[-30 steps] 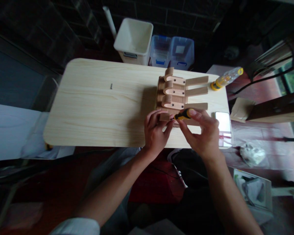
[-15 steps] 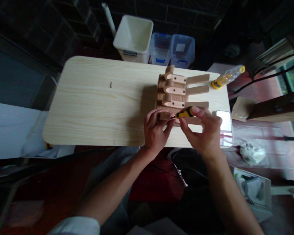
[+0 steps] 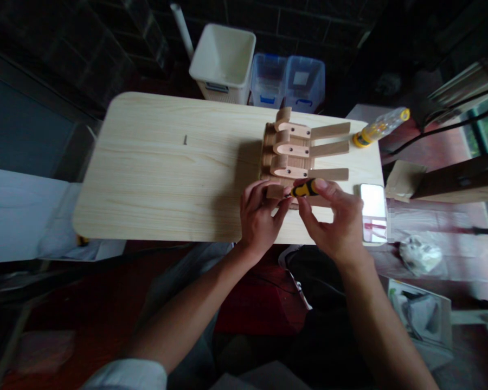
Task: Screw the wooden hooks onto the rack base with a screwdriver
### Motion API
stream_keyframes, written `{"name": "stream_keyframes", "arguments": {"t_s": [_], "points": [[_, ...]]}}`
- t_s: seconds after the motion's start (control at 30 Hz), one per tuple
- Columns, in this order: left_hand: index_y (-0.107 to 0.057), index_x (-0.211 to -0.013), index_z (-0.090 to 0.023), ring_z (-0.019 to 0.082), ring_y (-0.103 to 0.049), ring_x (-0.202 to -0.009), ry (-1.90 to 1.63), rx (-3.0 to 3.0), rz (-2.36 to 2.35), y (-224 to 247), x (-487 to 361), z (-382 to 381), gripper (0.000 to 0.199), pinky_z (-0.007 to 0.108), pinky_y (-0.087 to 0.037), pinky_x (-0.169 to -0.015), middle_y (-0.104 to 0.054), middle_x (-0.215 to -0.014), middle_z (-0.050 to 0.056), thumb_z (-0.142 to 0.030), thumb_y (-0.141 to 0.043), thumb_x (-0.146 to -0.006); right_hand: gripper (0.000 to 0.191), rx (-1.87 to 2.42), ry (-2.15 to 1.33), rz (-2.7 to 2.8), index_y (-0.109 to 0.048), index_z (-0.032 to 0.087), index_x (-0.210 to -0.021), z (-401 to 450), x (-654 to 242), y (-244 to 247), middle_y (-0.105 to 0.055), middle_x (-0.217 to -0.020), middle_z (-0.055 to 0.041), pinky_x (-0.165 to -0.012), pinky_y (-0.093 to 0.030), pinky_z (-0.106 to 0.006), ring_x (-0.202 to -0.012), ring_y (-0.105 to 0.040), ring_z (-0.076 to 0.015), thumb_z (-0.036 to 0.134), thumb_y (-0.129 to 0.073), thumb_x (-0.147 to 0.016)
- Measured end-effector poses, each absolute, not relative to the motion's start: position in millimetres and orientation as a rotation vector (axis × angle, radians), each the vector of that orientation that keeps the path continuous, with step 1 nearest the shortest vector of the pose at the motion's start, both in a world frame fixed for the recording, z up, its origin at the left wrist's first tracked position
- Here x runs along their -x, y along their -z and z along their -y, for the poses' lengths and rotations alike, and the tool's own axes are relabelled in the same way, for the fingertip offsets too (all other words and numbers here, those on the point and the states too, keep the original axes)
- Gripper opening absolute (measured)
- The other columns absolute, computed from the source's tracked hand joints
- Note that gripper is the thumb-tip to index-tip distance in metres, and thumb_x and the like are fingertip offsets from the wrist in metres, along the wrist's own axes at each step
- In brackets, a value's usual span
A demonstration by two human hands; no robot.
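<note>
Two hands work a small screwdriver against a wooden frame.

The right hand's (image 3: 332, 223) thumb and fingertips (image 3: 319, 184) pinch the yellow-and-black screwdriver (image 3: 306, 188) near its tip, a grip suited to fine turning. The left hand's (image 3: 260, 225) curled fingers (image 3: 264, 187) close on the wooden block (image 3: 275, 191) at the near end of the wooden frame (image 3: 287, 157), seemingly bracing it against the screwdriver's push. The tabletop (image 3: 146, 189) lies under the frame, a loose screw (image 3: 185, 140) left of it, a phone (image 3: 372, 211) and a clear tube with a yellow end (image 3: 380, 127) right of it, and a white bin (image 3: 223, 62) beyond it.
</note>
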State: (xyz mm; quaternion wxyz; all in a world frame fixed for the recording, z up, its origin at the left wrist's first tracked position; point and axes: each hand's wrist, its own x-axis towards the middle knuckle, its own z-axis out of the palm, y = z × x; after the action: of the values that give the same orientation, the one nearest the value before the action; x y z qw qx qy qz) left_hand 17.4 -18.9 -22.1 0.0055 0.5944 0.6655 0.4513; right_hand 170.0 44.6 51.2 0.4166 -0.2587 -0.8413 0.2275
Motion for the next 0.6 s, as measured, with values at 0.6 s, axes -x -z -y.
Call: {"name": "stream_keyframes", "arguments": {"t_s": [0.6], "points": [[-0.079,-0.122,-0.028,0.026,-0.061,-0.133,-1.412,-1.852,-2.083,23,-17,18,0.020,0.045,-0.054,-0.114,-0.075,-0.126,0.008,-0.031,-0.071,-0.105,0.069,0.634,-0.495,2.075,-0.048,0.036,-0.156,-45,-170,-41,-0.075,-0.136,-0.0084,-0.098,-0.070,-0.046,-0.122,-0.077,-0.0251,0.010,-0.072,-0.096]]}}
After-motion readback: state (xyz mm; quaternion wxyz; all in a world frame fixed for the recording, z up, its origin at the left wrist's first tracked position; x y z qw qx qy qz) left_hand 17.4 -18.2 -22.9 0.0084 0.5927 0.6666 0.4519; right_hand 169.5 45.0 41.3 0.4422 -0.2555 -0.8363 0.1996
